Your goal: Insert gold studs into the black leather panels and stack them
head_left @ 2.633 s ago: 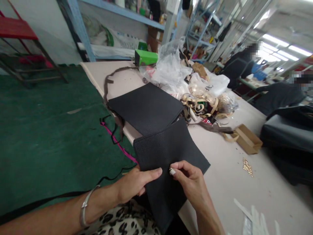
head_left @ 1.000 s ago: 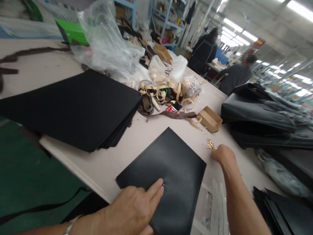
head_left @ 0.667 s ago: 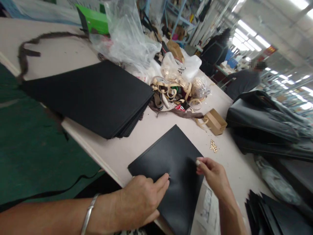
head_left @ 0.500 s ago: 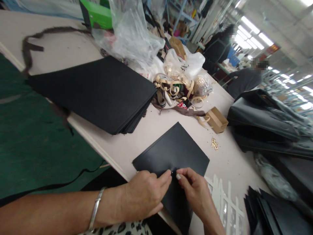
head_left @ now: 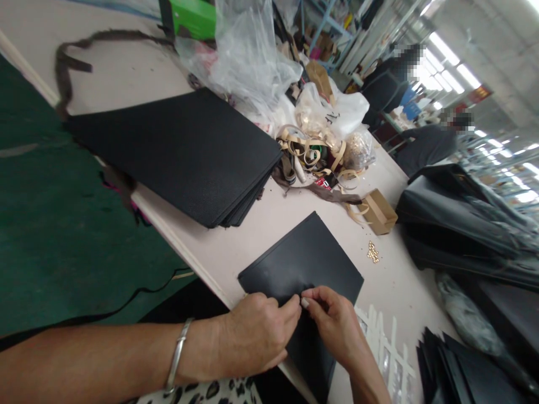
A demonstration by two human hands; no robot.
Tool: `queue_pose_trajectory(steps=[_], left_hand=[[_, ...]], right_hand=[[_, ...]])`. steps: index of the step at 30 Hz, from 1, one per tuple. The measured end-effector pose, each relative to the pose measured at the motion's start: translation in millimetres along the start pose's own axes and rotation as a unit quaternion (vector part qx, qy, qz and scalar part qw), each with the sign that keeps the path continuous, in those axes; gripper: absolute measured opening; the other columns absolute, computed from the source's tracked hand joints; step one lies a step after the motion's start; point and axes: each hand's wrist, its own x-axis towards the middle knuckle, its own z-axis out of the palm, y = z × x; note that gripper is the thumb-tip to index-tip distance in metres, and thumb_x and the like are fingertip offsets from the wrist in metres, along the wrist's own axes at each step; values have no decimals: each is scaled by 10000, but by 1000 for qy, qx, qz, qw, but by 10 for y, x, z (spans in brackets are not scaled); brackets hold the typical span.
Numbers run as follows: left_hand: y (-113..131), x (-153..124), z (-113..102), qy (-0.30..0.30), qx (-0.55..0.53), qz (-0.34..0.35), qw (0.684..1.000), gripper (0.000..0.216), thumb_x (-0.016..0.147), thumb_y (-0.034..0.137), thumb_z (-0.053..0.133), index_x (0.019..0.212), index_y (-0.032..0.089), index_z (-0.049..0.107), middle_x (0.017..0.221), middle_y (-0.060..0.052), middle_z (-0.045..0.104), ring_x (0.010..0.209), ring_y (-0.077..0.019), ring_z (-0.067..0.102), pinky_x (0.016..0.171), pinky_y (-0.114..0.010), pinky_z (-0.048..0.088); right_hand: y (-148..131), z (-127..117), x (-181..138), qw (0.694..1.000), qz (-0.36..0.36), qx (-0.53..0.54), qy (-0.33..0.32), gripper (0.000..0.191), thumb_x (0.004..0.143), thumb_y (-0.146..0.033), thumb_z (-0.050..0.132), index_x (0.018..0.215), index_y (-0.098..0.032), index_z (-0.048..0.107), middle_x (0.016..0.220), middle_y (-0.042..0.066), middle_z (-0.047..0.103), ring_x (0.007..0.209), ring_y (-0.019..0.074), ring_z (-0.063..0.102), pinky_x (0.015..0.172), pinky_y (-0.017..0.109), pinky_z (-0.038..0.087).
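Observation:
A single black leather sheet (head_left: 307, 258) lies smooth side up at the near table edge. My left hand (head_left: 256, 339) rests on its near part, fingers curled, the index tip pressing the sheet. My right hand (head_left: 334, 325) meets it fingertip to fingertip, pinched on something too small to make out. A small heap of gold metal pieces (head_left: 373, 252) lies just beyond the sheet's right corner.
A stack of black sheets (head_left: 181, 148) sits at the left. Behind it are plastic bags (head_left: 248, 50), tan strips (head_left: 309, 148) and a small cardboard box (head_left: 379, 210). Black bags (head_left: 458, 224) pile at the right; more sheets (head_left: 463, 376) lie near right. Two people work far behind.
My right hand reached to the gold pieces, then came back to the sheet and met my left fingertips. The sheet was lowered flat onto the table. The view shifted slightly.

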Motion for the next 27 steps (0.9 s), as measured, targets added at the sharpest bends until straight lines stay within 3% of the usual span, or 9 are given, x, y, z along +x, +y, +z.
queue_pose_trajectory(steps=[6, 13, 18, 22, 24, 27], left_hand=[[-7, -7, 47, 7, -2, 7, 1000, 578, 922, 434, 535, 1366, 64, 507, 1392, -158, 568, 757, -204, 665, 502, -354, 471], [-18, 2, 26, -11, -22, 19, 1000, 439, 939, 275, 448, 1308, 61, 556, 1403, -166, 571, 716, -202, 673, 495, -344, 493], [-21, 26, 9, -31, -45, 11, 998, 486, 899, 181, 446, 1365, 62, 514, 1416, -157, 572, 711, -208, 684, 500, -355, 508], [-39, 63, 49, -45, -31, 4, 998, 500, 842, 103, 449, 1327, 101, 568, 1368, -143, 618, 671, -209, 682, 538, -362, 531], [-56, 44, 133, -45, -25, 10, 999, 531, 799, 69, 456, 1306, 138, 596, 1358, -125, 631, 676, -209, 688, 554, -349, 535], [-120, -66, 357, -6, -27, 28, 999, 620, 713, 16, 460, 1288, 181, 624, 1346, -111, 644, 705, -210, 703, 594, -322, 538]], right_hand=[[-10, -63, 112, 996, 59, 13, -62, 206, 841, -342, 598, 795, -174, 707, 645, 13, 666, 594, 148, 584, 564, 256, 398], [2, -140, 283, 984, 122, -14, -128, 113, 811, -287, 604, 778, -187, 645, 605, 2, 658, 568, 147, 617, 525, 240, 407], [-46, -119, 292, 984, 126, -43, -118, 54, 782, -235, 629, 751, -192, 640, 580, -7, 629, 534, 135, 589, 500, 231, 378], [-3, -166, 309, 987, 105, 9, -121, 78, 785, -270, 665, 798, -193, 656, 620, -4, 641, 565, 152, 611, 521, 245, 410], [39, -262, 387, 994, 77, 10, -77, 144, 800, -310, 681, 873, -187, 674, 714, 21, 679, 645, 176, 641, 599, 277, 463], [69, -490, 565, 994, 32, -66, 86, 372, 829, -324, 688, 1161, -161, 649, 1122, 134, 679, 1025, 259, 636, 908, 387, 466]])
